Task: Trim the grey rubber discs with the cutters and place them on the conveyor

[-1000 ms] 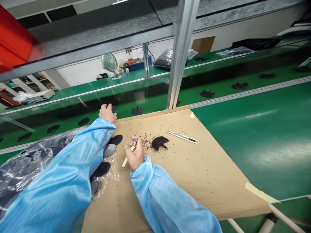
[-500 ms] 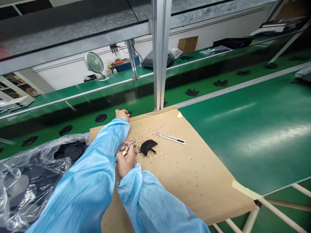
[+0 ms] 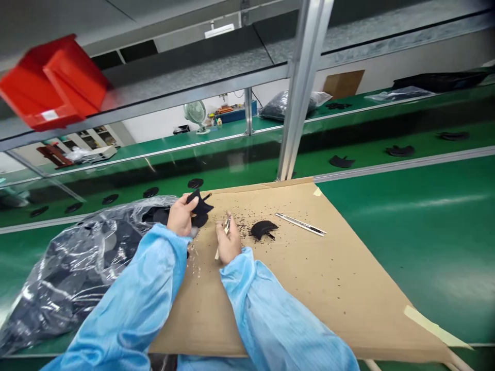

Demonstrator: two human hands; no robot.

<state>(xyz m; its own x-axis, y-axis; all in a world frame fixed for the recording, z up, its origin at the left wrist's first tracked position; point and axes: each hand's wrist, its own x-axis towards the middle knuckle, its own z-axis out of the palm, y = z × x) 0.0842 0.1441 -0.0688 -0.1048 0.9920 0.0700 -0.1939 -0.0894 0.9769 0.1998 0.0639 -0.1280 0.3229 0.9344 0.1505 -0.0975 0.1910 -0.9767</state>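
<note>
My left hand (image 3: 180, 217) is closed on a curved black plastic part (image 3: 201, 204) with a short stem, held up over the left edge of the cardboard sheet (image 3: 294, 288). To its right, my right hand (image 3: 231, 243) is wrapped round a slim pale-handled tool (image 3: 217, 253); my fingers hide most of it, so its exact kind is unclear. A similar curved black part (image 3: 263, 229) lies on the cardboard just right of that hand, among scattered black specks. Farther right rests a slim silver utility knife (image 3: 301, 224).
A clear plastic bag (image 3: 88, 263) full of black parts lies at left. Beyond the cardboard, more black parts sit spaced along a green belt (image 3: 240, 172). A metal post (image 3: 301, 98) rises at the cardboard's far edge. A red bin (image 3: 58, 87) hangs upper left.
My left hand has come back from the green belt with a black part in it. My right hand still holds the slim tool. The view has shifted, showing the red bin.
</note>
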